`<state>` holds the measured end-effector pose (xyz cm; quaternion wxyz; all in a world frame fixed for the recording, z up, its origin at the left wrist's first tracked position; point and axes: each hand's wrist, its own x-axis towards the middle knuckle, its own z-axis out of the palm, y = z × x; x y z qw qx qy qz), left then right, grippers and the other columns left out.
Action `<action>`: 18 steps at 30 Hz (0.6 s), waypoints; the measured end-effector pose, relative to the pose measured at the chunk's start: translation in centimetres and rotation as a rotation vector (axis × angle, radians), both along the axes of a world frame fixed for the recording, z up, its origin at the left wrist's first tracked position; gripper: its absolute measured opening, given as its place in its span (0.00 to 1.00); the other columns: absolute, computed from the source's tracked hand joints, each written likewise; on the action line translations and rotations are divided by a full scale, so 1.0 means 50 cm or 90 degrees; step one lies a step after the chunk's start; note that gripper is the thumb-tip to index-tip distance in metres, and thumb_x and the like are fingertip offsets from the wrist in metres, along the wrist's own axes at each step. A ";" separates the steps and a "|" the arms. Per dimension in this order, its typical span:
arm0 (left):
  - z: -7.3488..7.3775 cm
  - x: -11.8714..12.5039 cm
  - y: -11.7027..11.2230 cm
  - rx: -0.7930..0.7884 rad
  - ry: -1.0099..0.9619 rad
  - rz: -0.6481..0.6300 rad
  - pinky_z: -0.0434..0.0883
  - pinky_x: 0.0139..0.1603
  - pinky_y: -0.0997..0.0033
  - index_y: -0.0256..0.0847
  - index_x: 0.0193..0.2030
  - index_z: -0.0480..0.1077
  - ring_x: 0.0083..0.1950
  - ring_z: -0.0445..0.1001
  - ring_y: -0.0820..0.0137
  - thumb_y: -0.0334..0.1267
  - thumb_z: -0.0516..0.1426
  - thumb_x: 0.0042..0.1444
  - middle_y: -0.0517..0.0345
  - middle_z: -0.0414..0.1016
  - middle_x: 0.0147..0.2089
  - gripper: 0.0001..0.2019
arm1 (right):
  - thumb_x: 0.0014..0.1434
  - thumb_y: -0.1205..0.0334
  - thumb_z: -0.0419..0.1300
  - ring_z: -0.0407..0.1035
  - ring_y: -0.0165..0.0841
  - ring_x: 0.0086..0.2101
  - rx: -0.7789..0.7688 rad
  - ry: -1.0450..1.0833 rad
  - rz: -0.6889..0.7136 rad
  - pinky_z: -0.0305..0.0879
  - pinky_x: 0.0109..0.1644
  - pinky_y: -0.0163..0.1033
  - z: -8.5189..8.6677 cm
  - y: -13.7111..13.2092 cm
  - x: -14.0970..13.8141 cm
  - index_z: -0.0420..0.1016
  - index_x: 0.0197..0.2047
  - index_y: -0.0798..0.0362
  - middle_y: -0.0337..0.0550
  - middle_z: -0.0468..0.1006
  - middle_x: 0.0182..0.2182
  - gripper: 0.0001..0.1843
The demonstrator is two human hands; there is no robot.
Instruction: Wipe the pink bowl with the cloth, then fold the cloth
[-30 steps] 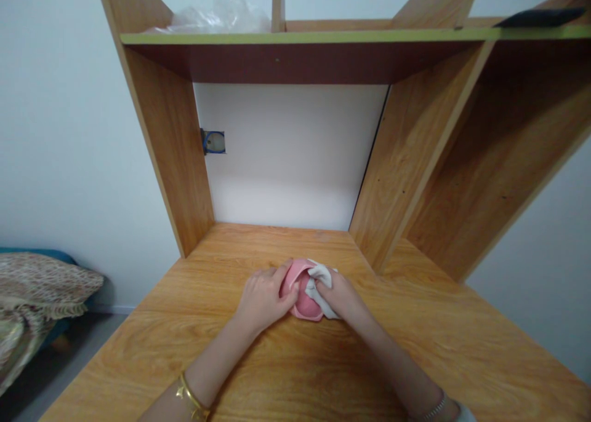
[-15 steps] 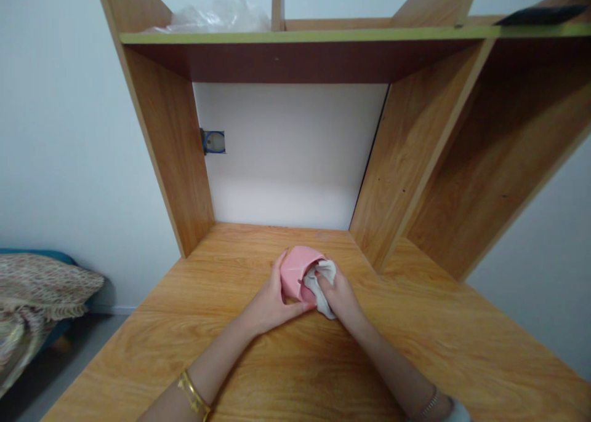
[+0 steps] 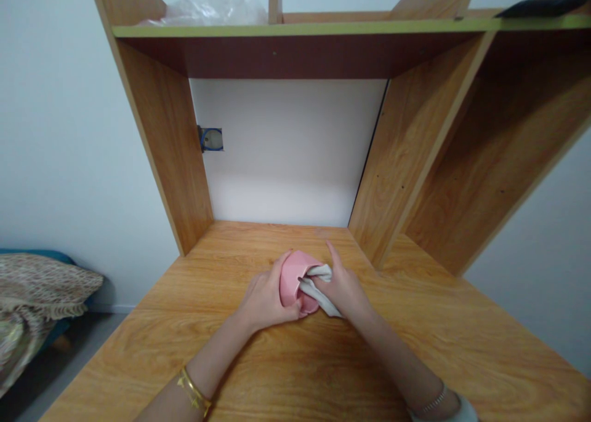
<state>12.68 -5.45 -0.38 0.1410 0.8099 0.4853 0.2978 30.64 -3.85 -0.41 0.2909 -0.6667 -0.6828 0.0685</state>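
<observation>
One pink bowl [image 3: 292, 274] was held over the middle of the wooden desktop [image 3: 295, 366], tipped on its side with its mouth turned rightward; whether the desktop was touched by it could not be told. Its outer wall was gripped by the left hand [image 3: 266, 296], which was partly open and curved around it, the thumb set near the rim. A white cloth [image 3: 327, 303] was pinched in the right hand [image 3: 346, 290], from which one finger was stretched out free, and part of the cloth was tucked into the bowl's mouth. A gold bracelet [image 3: 192, 391] was worn on the left wrist, a silver-toned bracelet [image 3: 434, 402] on the right. Behind, a white panel [image 3: 286, 151] was topped by a green-edged shelf [image 3: 300, 29], on which a clear plastic bag [image 3: 217, 8] was laid. At far left, a fringed blanket [image 3: 46, 280] was draped.
</observation>
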 end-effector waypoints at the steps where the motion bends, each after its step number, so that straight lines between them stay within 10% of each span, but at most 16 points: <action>1: 0.000 0.000 -0.001 0.017 0.018 -0.009 0.65 0.47 0.60 0.41 0.63 0.41 0.46 0.70 0.55 0.47 0.58 0.41 0.48 0.68 0.51 0.44 | 0.48 0.58 0.56 0.69 0.36 0.24 0.002 -0.034 0.005 0.56 0.25 0.33 0.007 -0.004 0.001 0.43 0.62 0.57 0.41 0.75 0.22 0.41; 13: -0.004 -0.014 0.005 0.106 -0.056 -0.040 0.65 0.45 0.59 0.41 0.62 0.45 0.43 0.71 0.58 0.53 0.54 0.45 0.49 0.68 0.49 0.40 | 0.47 0.67 0.53 0.68 0.32 0.24 -0.001 0.192 0.152 0.61 0.28 0.32 -0.020 -0.006 -0.013 0.40 0.63 0.54 0.37 0.74 0.24 0.41; 18: -0.006 -0.012 0.016 -0.018 -0.166 0.010 0.67 0.40 0.62 0.39 0.64 0.28 0.38 0.72 0.62 0.52 0.54 0.49 0.53 0.72 0.41 0.46 | 0.46 0.69 0.52 0.68 0.31 0.27 0.034 0.354 0.105 0.64 0.32 0.34 -0.024 -0.002 -0.017 0.41 0.62 0.54 0.39 0.75 0.29 0.41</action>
